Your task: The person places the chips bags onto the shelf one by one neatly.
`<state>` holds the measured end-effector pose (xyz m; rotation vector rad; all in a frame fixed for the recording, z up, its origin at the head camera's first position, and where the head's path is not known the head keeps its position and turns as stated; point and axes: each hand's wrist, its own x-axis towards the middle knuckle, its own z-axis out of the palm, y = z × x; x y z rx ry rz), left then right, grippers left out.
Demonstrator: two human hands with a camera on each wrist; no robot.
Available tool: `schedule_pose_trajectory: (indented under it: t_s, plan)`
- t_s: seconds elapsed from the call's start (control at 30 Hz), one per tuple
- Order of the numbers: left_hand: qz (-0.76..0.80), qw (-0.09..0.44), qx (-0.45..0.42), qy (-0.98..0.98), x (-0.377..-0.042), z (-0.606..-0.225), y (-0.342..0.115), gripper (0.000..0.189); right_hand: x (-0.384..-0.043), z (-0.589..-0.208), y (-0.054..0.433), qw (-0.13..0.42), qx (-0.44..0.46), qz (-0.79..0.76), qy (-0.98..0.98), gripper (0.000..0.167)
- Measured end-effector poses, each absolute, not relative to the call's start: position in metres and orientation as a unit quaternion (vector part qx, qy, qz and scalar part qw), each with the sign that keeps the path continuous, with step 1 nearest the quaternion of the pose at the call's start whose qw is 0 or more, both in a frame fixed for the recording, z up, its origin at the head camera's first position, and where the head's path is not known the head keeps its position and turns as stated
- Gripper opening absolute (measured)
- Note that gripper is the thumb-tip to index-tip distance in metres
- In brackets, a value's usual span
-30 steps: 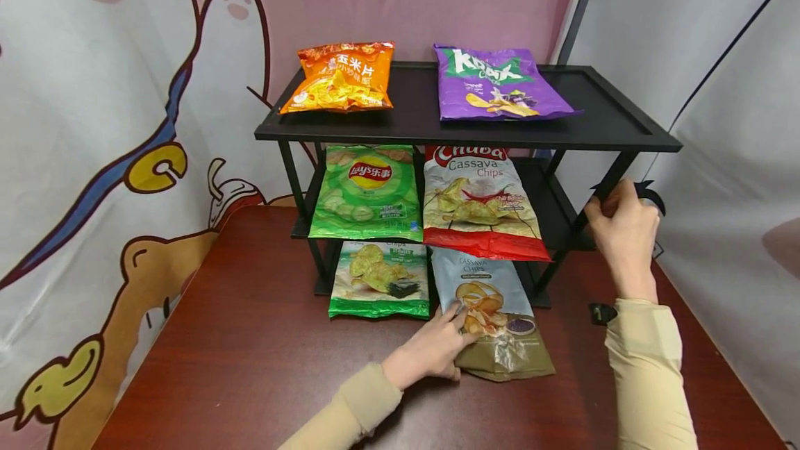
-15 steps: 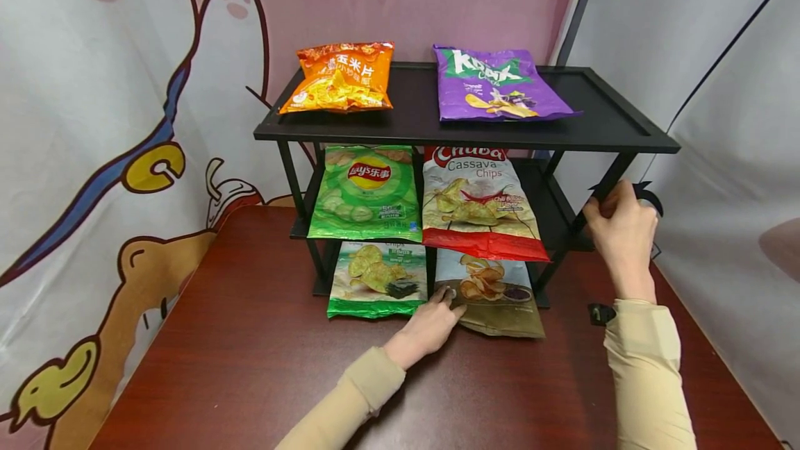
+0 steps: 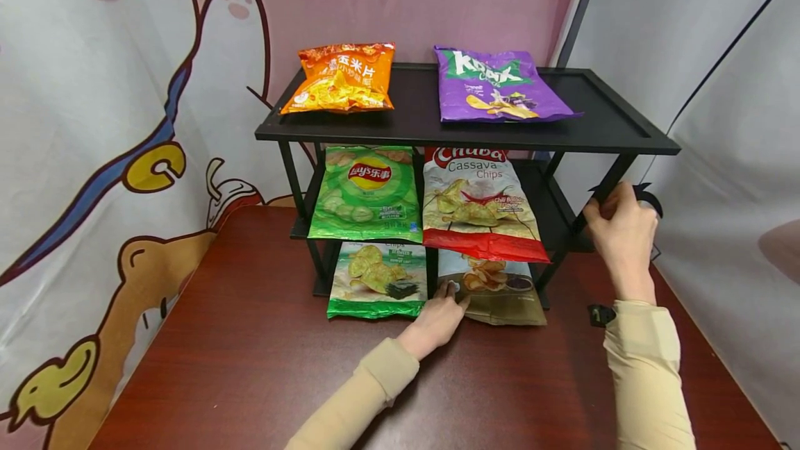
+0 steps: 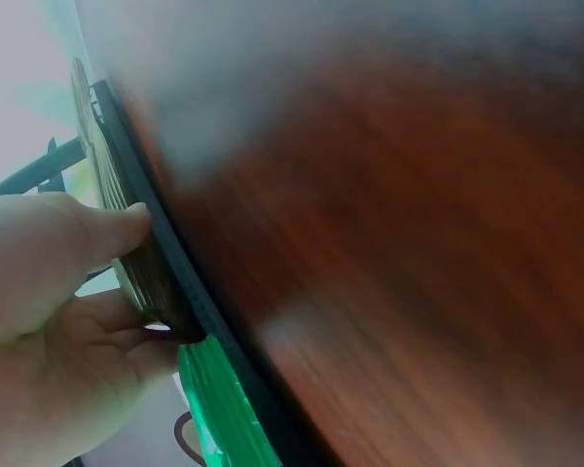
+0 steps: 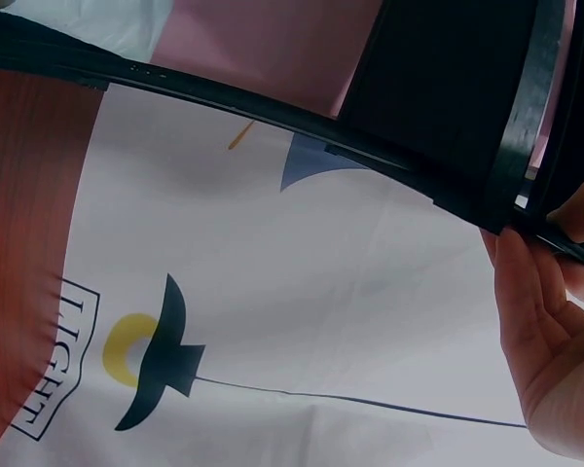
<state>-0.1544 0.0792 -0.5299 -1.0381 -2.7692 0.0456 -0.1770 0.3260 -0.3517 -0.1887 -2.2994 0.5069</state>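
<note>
On the lower right of the black rack point(image 3: 556, 132) lies a blue-and-brown bag of cassava chips point(image 3: 509, 310), its front end over the shelf edge. My left hand point(image 3: 437, 321) holds this bag by its left front corner; in the left wrist view the thumb point(image 4: 122, 232) lies at the bag's edge with the fingers curled beside it. To its left is a green-and-white bag of seaweed chips point(image 3: 378, 280). My right hand point(image 3: 625, 235) grips the rack's right front post, thumb and fingers around it in the right wrist view.
A green Lay's bag point(image 3: 367, 193) and a red-and-white Chuba bag point(image 3: 481, 200) lie on the middle shelf, the latter overhanging. An orange bag point(image 3: 344, 78) and a purple bag point(image 3: 500, 85) sit on top. A small black object point(image 3: 601, 314) is beside the right sleeve.
My left hand has pushed the blue-and-brown chip bag back into the lower shelf, mostly in the first half second, then slightly further. The right hand stays on the post.
</note>
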Motion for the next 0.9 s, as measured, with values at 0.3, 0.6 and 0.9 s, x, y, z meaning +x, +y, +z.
schedule_pose_trajectory:
  t_s: [0.3,0.6,0.9]
  plan:
    - [0.003,0.066,-0.344,-0.937,-0.155,-0.528,0.078,0.041,-0.176,-0.352,0.326,0.388,-0.073,0.198,-0.897,0.019]
    - [-0.049,0.163,-0.341,-0.924,-0.151,-0.519,0.059,0.034,-0.175,-0.354,0.324,0.400,-0.079,0.207,-0.889,0.019]
    - [-0.155,0.271,-0.252,-0.916,-0.140,-0.507,0.018,0.030,-0.162,-0.394,0.313,0.505,-0.053,0.157,-0.847,0.025]
